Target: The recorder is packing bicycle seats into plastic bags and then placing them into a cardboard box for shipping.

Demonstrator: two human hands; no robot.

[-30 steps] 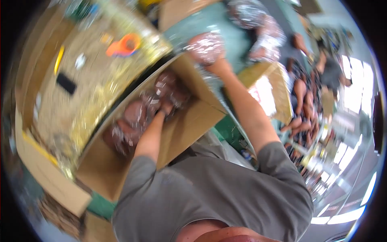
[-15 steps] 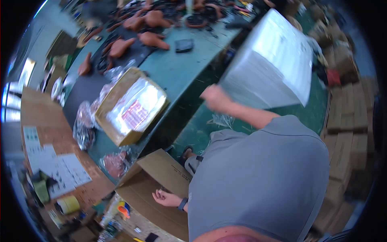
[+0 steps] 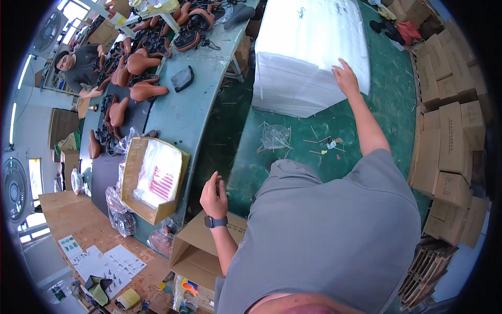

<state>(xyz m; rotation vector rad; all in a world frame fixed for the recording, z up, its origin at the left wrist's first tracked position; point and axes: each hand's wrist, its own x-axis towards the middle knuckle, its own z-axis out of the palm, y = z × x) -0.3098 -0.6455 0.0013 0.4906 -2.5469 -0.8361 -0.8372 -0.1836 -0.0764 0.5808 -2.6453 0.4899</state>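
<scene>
My right hand (image 3: 345,77) reaches out and lies flat on the near top edge of a big white plastic-wrapped bundle (image 3: 308,47) that stands on the green floor (image 3: 366,120). Its fingers are spread and grip nothing. My left hand (image 3: 213,194), with a dark watch on the wrist, hovers with loose, parted fingers above an open cardboard box (image 3: 196,251). It holds nothing. My grey shirt hides the box's right part.
A long grey-green table (image 3: 188,112) carries an open box lined with clear plastic (image 3: 154,180), a black pouch (image 3: 182,78) and several brown bicycle saddles (image 3: 144,90). A co-worker (image 3: 78,65) sits at its far left. Stacked cartons (image 3: 449,146) line the right side. Plastic-wrapped saddles (image 3: 119,214) lie by the table's edge.
Both hands have come out of the cardboard box of wrapped saddles. The view has swung round; my right hand now rests on the white bundle and my left hand has risen above the box.
</scene>
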